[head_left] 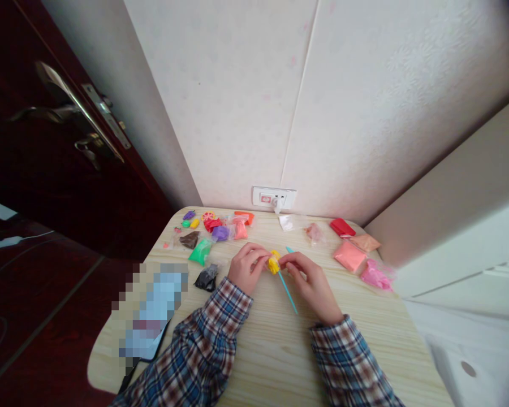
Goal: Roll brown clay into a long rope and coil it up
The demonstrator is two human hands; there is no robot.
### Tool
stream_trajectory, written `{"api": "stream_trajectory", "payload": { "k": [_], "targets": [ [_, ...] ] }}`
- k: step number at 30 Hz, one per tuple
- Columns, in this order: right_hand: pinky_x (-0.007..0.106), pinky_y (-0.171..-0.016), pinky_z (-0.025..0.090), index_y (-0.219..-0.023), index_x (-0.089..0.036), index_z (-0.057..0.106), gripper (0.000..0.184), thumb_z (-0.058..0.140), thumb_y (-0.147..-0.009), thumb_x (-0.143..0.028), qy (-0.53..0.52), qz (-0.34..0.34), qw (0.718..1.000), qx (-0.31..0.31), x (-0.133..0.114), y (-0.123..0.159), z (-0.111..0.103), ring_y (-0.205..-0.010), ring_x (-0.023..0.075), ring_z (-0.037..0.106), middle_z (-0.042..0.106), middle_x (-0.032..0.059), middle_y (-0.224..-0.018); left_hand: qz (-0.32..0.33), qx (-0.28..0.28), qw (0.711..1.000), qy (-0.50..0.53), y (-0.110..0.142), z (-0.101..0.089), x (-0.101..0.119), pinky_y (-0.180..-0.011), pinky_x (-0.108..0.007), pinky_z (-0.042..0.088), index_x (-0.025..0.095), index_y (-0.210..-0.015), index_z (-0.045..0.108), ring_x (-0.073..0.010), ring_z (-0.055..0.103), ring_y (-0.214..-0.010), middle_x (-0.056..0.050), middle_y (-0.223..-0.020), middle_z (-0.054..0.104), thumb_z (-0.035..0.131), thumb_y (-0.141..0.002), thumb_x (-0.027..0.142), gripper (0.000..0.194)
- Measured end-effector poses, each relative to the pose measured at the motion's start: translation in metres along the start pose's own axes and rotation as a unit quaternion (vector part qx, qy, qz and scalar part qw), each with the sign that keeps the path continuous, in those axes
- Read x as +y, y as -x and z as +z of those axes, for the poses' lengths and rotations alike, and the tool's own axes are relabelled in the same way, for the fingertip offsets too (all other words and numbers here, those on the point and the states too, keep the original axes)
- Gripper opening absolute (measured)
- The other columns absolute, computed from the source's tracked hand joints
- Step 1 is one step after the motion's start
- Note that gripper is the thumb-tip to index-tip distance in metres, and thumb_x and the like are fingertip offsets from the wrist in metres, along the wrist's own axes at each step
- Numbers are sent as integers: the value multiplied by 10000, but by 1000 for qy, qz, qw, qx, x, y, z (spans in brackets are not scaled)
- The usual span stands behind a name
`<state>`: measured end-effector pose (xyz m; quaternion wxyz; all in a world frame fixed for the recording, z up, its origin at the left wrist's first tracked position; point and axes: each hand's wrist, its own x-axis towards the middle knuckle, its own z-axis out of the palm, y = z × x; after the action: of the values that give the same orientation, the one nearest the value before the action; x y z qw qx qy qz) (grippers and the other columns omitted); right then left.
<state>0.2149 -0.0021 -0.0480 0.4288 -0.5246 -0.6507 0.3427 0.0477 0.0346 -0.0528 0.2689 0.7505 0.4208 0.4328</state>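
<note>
In the middle of the table, a small clear bag of yellow clay (274, 262) is between my two hands. My left hand (246, 268) pinches its left side with thumb and forefinger. My right hand (313, 284) is closed at its right edge, fingertips bent against the bag. A thin light-blue clay tool (288, 293) lies on the table below the bag, its upper part partly hidden by the bag and my right hand. Left of my left hand sits a bag of black clay (206, 277), with a bag of green clay (200, 252) behind it.
Clay bags stand at the table's back left, including purple (221, 233) and brown (189, 239), near a small round fruit-slice shape (208, 216). Salmon (349, 256), pink (376, 275) and red (342, 228) packs lie at right. A blurred-out phone (156, 316) rests at left.
</note>
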Motion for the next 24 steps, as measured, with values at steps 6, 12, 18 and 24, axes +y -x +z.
{"api": "stream_trajectory", "payload": {
  "k": [6,12,18,24],
  "targets": [
    [342,-821,488,-973,-204,600,170,497,-840,-232,-30,-22,998,-41,1,1,3,-902,181,601,642,52,-960,-3,0,999,-39,-1,-2,-2,-576,-230,557,153,-788,649,-144,604,-773,-58,-831,610,472,-836,143,184],
    [346,-809,472,-908,-200,614,157,466,-856,-215,-6,-6,1000,-19,4,0,6,-870,182,593,646,44,-900,14,-10,996,-88,-2,-1,1,-686,-276,527,161,-740,627,-152,597,-750,-48,-778,604,466,-836,151,188],
    [317,-748,464,-838,-193,593,79,538,-831,-249,-3,16,1000,-6,3,-2,9,-793,172,579,620,30,-832,15,-21,996,-82,-1,-1,2,-644,-242,504,170,-772,658,-138,595,-704,-37,-745,610,465,-849,165,208],
    [289,-704,453,-786,-198,590,101,530,-839,-259,-15,12,1000,8,2,-2,10,-797,169,562,595,25,-820,37,-20,996,-75,1,-1,3,-650,-231,498,164,-854,682,-132,600,-705,-43,-768,617,461,-861,169,221]
  ]
}}
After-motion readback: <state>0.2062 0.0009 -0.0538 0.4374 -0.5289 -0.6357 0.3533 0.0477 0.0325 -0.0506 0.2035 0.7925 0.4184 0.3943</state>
